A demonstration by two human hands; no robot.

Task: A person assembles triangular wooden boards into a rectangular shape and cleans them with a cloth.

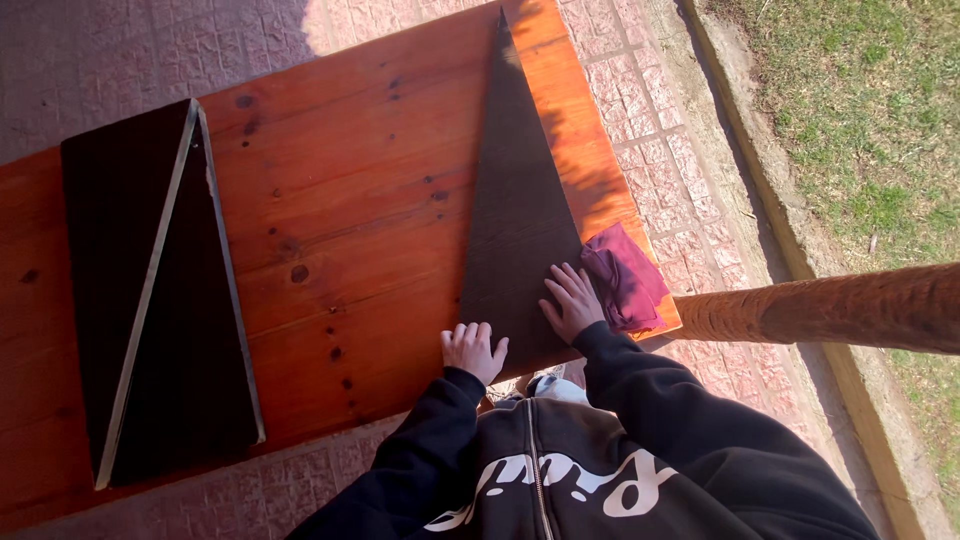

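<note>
Nearest: dark hooded top (560, 470) with pale lettering across the chest, zip down the middle; both sleeves reach up and away from the camera onto the desk.
Desk: long orange-brown plank desk (340, 210) with dark knots, standing on reddish paving.
Left hand: left hand (473, 350) lies at the near edge of the desk, fingers loosely curled and knuckles up, resting on the wide base of the dark triangle; it grips nothing.
Right hand: right hand (573, 300) is spread flat, fingers open, pressing on the triangle's near right corner, its outer edge touching the maroon cloth; it holds nothing closed in it.
Dark triangle: dark triangular panel (515, 200) lies flat on the desk, wide base under both hands, long axis running straight away from the person to a sharp tip at the far edge.
Which hand is nearer: both sit on the base; the right one is further up the panel, the left one is at its near left corner.
Cloth: folded maroon cloth (628, 275) sits at the right end of the desk, just beside the right hand.
Other panels: two more dark triangles (150, 290) lie together as a rectangle well to the left, pale edges showing; possibly painted board, hard to tell.
Surroundings: rough wooden post (830, 310) at right, grass (860, 110) beyond a kerb.
Labels: none seen on the panels.
</note>
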